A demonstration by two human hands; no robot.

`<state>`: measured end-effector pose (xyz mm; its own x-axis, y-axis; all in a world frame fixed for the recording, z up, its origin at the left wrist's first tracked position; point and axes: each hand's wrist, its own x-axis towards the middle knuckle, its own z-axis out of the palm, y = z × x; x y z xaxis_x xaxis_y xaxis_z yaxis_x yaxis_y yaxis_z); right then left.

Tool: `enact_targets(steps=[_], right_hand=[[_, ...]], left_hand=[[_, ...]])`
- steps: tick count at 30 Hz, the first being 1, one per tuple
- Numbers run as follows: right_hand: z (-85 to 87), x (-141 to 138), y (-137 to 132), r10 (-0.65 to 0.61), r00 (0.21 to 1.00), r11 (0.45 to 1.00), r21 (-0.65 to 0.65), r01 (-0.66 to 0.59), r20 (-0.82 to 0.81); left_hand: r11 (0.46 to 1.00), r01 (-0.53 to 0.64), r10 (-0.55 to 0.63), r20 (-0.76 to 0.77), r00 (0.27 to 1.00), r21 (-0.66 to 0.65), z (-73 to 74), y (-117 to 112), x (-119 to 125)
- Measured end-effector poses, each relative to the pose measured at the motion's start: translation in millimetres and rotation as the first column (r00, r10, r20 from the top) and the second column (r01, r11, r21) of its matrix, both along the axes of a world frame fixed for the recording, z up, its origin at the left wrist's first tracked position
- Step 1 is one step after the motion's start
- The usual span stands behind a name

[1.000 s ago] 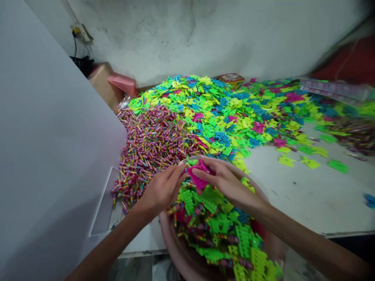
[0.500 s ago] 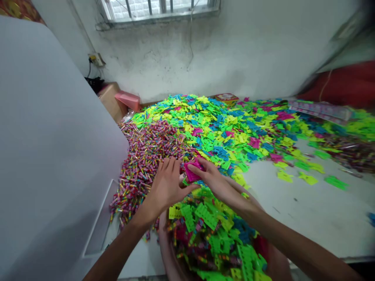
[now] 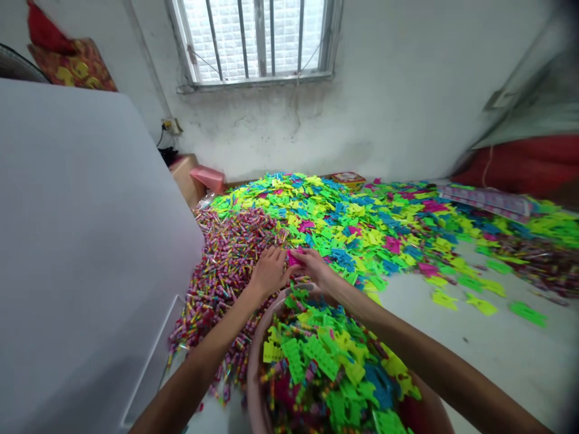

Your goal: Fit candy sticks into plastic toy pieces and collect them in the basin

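My left hand (image 3: 268,272) rests on a heap of small multicoloured wrapped sticks (image 3: 228,259), fingers curled toward a pink plastic piece (image 3: 295,259). My right hand (image 3: 315,266) pinches that pink piece from the right. Both hands meet just beyond the far rim of a pink basin (image 3: 254,361), which is piled with green, yellow and blue flat plastic pieces (image 3: 325,355). A broad spread of the same neon plastic pieces (image 3: 353,223) covers the floor behind the hands.
A large white appliance (image 3: 81,253) fills the left side. A cardboard box (image 3: 185,178) and pink box (image 3: 208,178) stand at the wall under a barred window (image 3: 257,39). A small tin (image 3: 347,179) and a long printed pack (image 3: 488,201) lie farther back. Red cloth (image 3: 520,166) lies right.
Both hands have moved away from me, from above the basin out to the edge of the stick heap, carrying the pink piece. The view has tilted up, showing the window.
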<state>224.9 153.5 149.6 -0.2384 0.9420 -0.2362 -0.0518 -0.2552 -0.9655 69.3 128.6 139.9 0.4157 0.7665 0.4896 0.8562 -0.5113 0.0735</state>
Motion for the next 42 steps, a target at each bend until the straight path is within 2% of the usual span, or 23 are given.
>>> enact_targets(steps=[5,9,11,13,15,17,18,21,25,28,32,36,39,42], right_hand=[[-0.2,9,-3,0.005,1.0,0.998,0.069,-0.006,0.01],[11.7,44,-17,0.005,0.998,0.98,0.196,-0.016,0.06],[17.2,70,-31,0.035,0.993,0.965,0.255,-0.063,0.112],[19.5,95,-44,0.139,0.967,0.936,0.291,-0.199,0.215],[17.7,110,-47,0.21,0.866,0.849,0.354,-0.391,0.453],[11.9,113,-33,0.15,0.74,0.766,0.396,-0.506,0.656],[7.5,110,-20,0.09,0.698,0.748,0.415,-0.518,0.71],[-11.5,89,39,-0.063,0.635,0.744,0.46,-0.484,0.77],[-43.9,52,107,-0.151,0.525,0.718,0.458,-0.525,0.838],[-64.2,40,127,-0.167,0.466,0.695,0.439,-0.569,0.869],[-78.9,55,123,-0.183,0.391,0.68,0.404,-0.612,0.902],[-82.3,71,107,-0.199,0.319,0.663,0.367,-0.653,0.926],[-83.2,69,96,-0.207,0.288,0.647,0.352,-0.677,0.935],[-83.4,63,87,-0.218,0.278,0.648,0.352,-0.675,0.935]], left_hand=[[0.998,0.04,-0.038,0.05,0.998,-0.038,2.8,-7,11],[0.991,0.085,-0.076,0.094,0.993,-0.1,2.8,-1,9],[0.991,0.024,-0.008,0.124,0.992,-0.131,0.2,15,0],[0.982,-0.115,0.138,0.153,0.979,-0.149,-5.4,38,-12],[0.95,-0.266,0.293,0.165,0.942,-0.166,-14.4,63,-18],[0.915,-0.356,0.386,0.153,0.91,-0.189,-26.1,85,-14],[0.904,-0.378,0.408,0.14,0.902,-0.2,-32.3,92,-8],[0.893,-0.394,0.421,0.099,0.901,-0.217,-49.8,103,11],[0.907,-0.361,0.38,0.057,0.923,-0.216,-68.6,93,17],[0.916,-0.341,0.359,0.057,0.931,-0.211,-80.1,79,9],[0.936,-0.269,0.303,0.131,0.944,-0.226,-89.1,64,2],[0.948,-0.179,0.252,0.279,0.927,-0.263,-92.2,55,2],[0.936,-0.151,0.277,0.404,0.872,-0.318,-93.7,48,0],[0.906,-0.142,0.357,0.54,0.762,-0.398,-93.4,41,-8]])
